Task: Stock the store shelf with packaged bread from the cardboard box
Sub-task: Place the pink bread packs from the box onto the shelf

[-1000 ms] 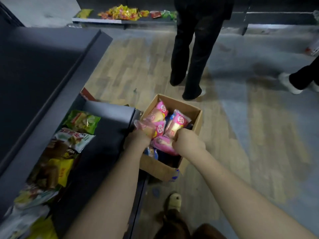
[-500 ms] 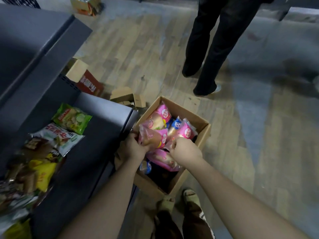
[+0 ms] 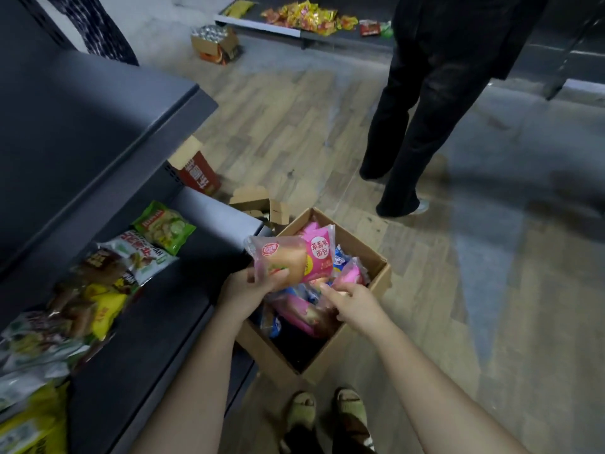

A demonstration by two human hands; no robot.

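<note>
Now that our left hand point(image 3: 247, 291) has lifted a pink bread packet point(image 3: 291, 257) above the cardboard box point(image 3: 273, 353), fingers point(image 3: 275, 274) curled round it, we judge it ready for the shelf point(image 3: 183, 339), though whether our right hand point(image 3: 355, 304) grips anything we cannot tell.

Bread packet point(image 3: 294, 260), your 12 o'clock: clear film over tan bun, pink panel, yellow disc, red characters on white.
Cardboard box point(image 3: 379, 280): plain brown.
Wrappers point(image 3: 301, 316) inside it: pink and blue.
Shelf point(image 3: 147, 339), your 9 o'clock: dark grey.
Snack bag point(image 3: 163, 231), 10 o'clock: green, red band.
Floor point(image 3: 294, 126): tan wood-grain planks, grey patches.
Your sandals point(image 3: 304, 411), 6 o'clock: pale olive.
</note>
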